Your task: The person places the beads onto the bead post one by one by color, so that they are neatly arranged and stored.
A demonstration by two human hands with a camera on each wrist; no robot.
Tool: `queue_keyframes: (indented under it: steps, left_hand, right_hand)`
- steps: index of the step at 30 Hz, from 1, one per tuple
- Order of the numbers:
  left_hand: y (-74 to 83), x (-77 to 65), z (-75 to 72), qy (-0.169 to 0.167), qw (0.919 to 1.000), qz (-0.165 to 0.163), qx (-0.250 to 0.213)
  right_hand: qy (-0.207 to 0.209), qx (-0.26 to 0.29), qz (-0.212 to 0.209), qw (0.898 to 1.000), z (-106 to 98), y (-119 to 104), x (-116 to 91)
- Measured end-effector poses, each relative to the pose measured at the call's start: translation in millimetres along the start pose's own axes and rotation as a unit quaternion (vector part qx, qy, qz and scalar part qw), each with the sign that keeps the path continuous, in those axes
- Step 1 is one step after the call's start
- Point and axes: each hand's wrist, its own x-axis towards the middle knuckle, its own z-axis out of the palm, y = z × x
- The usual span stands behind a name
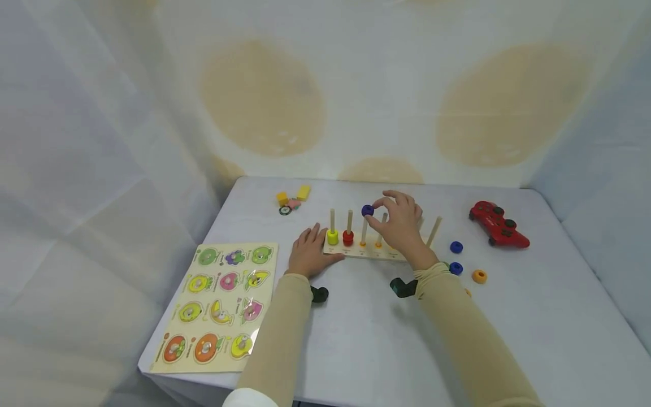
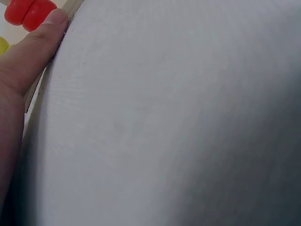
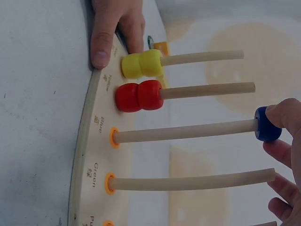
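Observation:
Between thumb and index finger, my right hand [image 1: 402, 226] pinches a blue bead [image 3: 268, 124] at the top of the wooden peg [image 3: 188, 131] marked Blue. That peg stands on a pale wooden board [image 1: 356, 252] with several upright pegs. Two yellow beads [image 3: 141, 64] sit at the foot of the first peg, two red beads [image 3: 139, 96] on the second. Orange rings show around the bases of the blue and green pegs. My left hand [image 1: 308, 254] rests at the board's left end, fingers extended, its thumb [image 2: 44, 40] against the front edge beside the red beads.
Loose blue beads [image 1: 456, 247] and an orange bead [image 1: 479, 276] lie right of the board. Farther right is a red game controller [image 1: 498, 225]. A fruit puzzle board [image 1: 231, 328] lies at the left, with small yellow blocks [image 1: 303, 193] at the back left.

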Motion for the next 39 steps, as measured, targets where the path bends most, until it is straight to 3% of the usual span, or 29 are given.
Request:
queue_keyframes:
  steps: [5,9,15,20,22,25,29,32,39]
  left_hand:
    - [3.3,-2.5,-3.5,0.002,1.0000,-0.002,-0.006]
    - [2.4,-2.6,-4.1,0.001,0.9999,0.004,-0.011]
    - [-0.1,4.0,-1.2,0.013,0.9998,0.014,0.000]
    - [-5.2,8.7,0.0,0.026,0.9995,0.016,0.005]
    - [-6.3,8.4,0.2,0.024,0.9996,0.018,0.001]
    - [-7.9,7.0,-0.1,0.018,0.9997,0.018,-0.004]
    - [-7.4,6.1,-1.1,0.014,0.9997,0.017,-0.005]
    - [-7.0,5.8,-2.2,0.015,0.9998,0.015,-0.005]
    - [-5.7,4.2,-4.0,0.008,0.9998,0.010,-0.012]
  right_hand:
    - [-0.010,-0.011,0.007,1.000,-1.4,1.9,-2.8]
    - [0.004,0.005,0.024,1.000,-13.6,9.0,-10.2]
    - [0.066,0.045,0.063,0.995,-51.7,46.4,-36.3]
    - [0.093,0.033,0.135,0.986,-76.0,84.9,-63.1]
    - [0.076,0.020,0.161,0.984,-79.9,96.8,-74.5]
    - [0.014,0.006,0.182,0.983,-78.6,110.8,-90.0]
    - [-0.112,-0.022,0.171,0.979,-71.2,125.7,-106.4]
    - [-0.172,-0.036,0.152,0.973,-64.3,132.4,-114.3]
    - [-0.175,-0.027,0.145,0.973,-54.4,139.2,-122.3]
